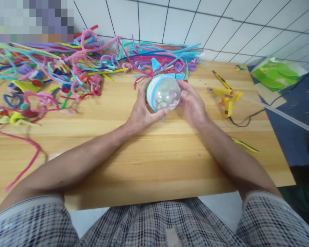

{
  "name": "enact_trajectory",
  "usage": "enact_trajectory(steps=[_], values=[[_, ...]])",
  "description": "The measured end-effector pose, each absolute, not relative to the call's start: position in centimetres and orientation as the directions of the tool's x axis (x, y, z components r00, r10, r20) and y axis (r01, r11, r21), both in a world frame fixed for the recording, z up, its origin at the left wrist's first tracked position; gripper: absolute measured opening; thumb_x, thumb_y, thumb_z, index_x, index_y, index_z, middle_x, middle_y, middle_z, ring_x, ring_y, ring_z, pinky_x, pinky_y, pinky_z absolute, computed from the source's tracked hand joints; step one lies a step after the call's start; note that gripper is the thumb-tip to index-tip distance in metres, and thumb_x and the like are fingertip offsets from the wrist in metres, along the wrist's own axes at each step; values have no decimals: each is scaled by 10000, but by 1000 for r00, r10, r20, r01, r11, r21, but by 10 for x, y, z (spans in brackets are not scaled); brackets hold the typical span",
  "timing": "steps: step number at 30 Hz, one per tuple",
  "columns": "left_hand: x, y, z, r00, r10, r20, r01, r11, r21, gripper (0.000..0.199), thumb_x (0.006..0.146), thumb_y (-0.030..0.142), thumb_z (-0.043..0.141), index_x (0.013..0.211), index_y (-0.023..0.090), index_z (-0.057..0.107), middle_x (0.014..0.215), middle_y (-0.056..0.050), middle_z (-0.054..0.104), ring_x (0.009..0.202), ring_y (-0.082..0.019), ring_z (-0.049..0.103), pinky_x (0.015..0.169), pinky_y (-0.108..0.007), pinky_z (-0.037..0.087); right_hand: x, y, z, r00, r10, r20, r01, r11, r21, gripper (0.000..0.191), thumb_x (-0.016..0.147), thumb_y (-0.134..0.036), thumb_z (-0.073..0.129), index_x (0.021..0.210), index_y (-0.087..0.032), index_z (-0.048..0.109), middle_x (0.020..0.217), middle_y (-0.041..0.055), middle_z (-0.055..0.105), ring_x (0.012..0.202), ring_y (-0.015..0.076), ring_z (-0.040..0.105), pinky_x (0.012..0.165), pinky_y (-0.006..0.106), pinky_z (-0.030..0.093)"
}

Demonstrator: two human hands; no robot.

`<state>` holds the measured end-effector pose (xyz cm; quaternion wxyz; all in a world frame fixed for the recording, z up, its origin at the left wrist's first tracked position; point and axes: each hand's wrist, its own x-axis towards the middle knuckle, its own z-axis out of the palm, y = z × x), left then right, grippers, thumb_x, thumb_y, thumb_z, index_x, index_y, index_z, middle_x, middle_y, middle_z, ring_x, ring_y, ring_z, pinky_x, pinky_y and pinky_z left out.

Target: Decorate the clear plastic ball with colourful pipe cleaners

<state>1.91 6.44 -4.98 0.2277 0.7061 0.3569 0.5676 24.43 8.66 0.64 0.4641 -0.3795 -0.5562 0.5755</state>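
A clear round ball (168,93) is held above the wooden table, with green, pink and blue bands wrapped around its left part. My left hand (142,109) is closed round the banded side, its thumb along the lower edge. On the ball's right side rest the fingers of my right hand (193,104), with the thumb near the surface; the far fingertips are partly hidden behind it. Just beyond the ball lie light blue fuzzy pieces (179,76) and pink pipe cleaners (149,74).
Heaps of coloured pipe cleaners (79,65) spread over the back left. At the right are a yellow glue gun (228,99) with a cord, a yellow cutter (221,79), a yellow-black strip (244,144) and a green package (275,73). A tiled wall (154,20) stands behind.
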Motion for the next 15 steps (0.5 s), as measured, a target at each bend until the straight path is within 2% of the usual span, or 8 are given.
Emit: enact_trajectory(steps=[2, 5, 9, 12, 15], values=[[19, 64, -47, 124, 765, 632, 258, -640, 724, 1177, 812, 864, 873, 1717, 354, 319, 1784, -176, 446, 1681, -454, 444, 1402, -659, 384, 249, 89, 7, -244, 957, 157, -74, 143, -987, 632, 818, -680, 857, 1374, -430, 687, 1614, -30, 703, 1644, 312, 551, 1406, 574, 436], [19, 63, -45, 145, 762, 631, 250, -645, 722, 1131, 831, 884, 838, 1697, 332, 363, 1772, -176, 472, 1663, -458, 466, 1390, -653, 399, 249, 88, 7, -283, 942, 181, 13, 192, -981, 686, 842, -723, 827, 1431, -406, 676, 1653, -5, 673, 1682, 339, 504, 1409, 578, 423], [18, 62, -46, 94, 807, 583, 235, -587, 775, 994, 920, 823, 801, 1672, 321, 388, 1734, -165, 512, 1635, -433, 505, 1356, -615, 455, 243, 82, 7, -331, 933, 141, 15, 155, -988, 613, 910, -705, 787, 1412, -368, 687, 1596, 15, 722, 1612, 336, 584, 1383, 567, 463], [17, 61, -48, 69, 846, 528, 209, -530, 822, 891, 966, 778, 783, 1636, 317, 419, 1672, -160, 557, 1527, -400, 612, 1265, -592, 553, 244, 82, 4, -348, 925, 156, 48, 183, -982, 560, 950, -699, 770, 1389, -358, 698, 1521, 32, 765, 1522, 336, 658, 1361, 603, 481], [17, 61, -50, 78, 869, 488, 170, -494, 852, 810, 1000, 750, 762, 1603, 319, 435, 1593, -151, 608, 1392, -362, 702, 1176, -574, 620, 248, 84, -3, -326, 923, 205, 119, 255, -960, 616, 946, -722, 773, 1446, -376, 676, 1599, 46, 707, 1553, 344, 621, 1374, 635, 456]])
